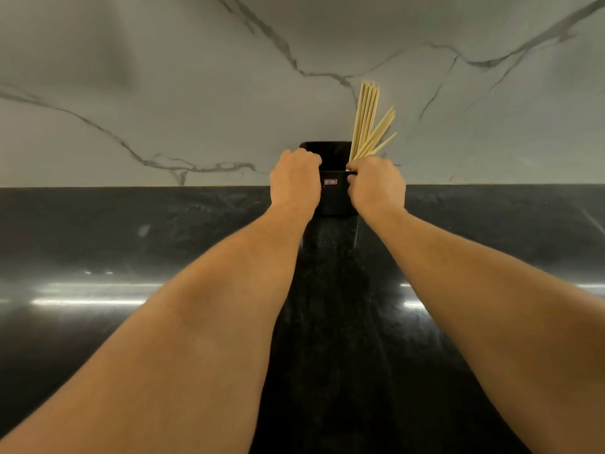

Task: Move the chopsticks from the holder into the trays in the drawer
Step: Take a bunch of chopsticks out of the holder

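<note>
Pale chopsticks (366, 121), black holder (334, 155)

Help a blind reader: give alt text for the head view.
A person's right hand grips a bunch of chopsticks at the rim of a black holder, which the left hand holds, on a dark counter. A veined marble wall stands behind.

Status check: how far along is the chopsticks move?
Early. Done: nothing visible; no drawer or trays in view. In hand: the left hand grips the holder by its side, and the right hand grips the chopsticks at the rim, lower ends hidden. Left: lift them clear and place them in the trays.
</note>
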